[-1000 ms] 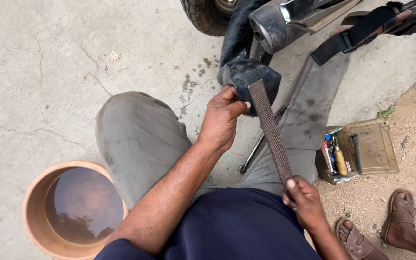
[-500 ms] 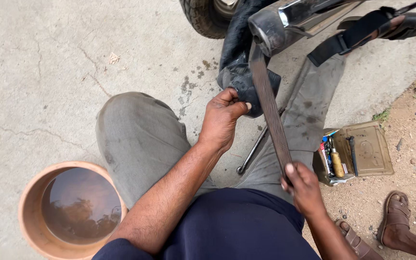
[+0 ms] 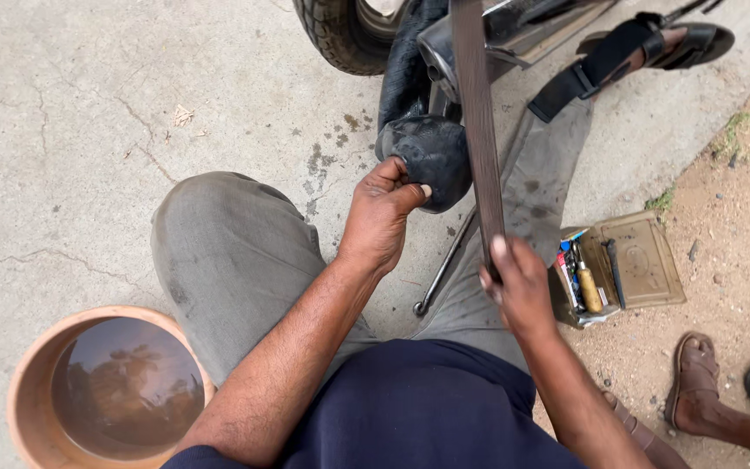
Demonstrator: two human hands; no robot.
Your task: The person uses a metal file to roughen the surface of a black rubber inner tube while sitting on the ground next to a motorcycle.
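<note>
My left hand (image 3: 384,221) grips a fold of black rubber inner tube (image 3: 431,152) that hangs down from a wheel with a black tyre (image 3: 340,35). My right hand (image 3: 514,282) holds the lower end of a long flat rusty-brown file (image 3: 477,130), which stands nearly upright and lies against the tube beside my left thumb. I squat on the concrete in grey trousers (image 3: 236,260), knees spread to both sides.
A round clay-coloured basin of water (image 3: 28,382) sits at the lower left. A metal rod (image 3: 444,265) lies between my legs. An open tin of small tools (image 3: 618,265) rests on the dirt at right. Another person's sandalled feet (image 3: 696,382) stand at the lower right.
The file has swung from a slant to nearly upright and moved up along the tube. My right hand has risen with it. The view has shifted closer.
</note>
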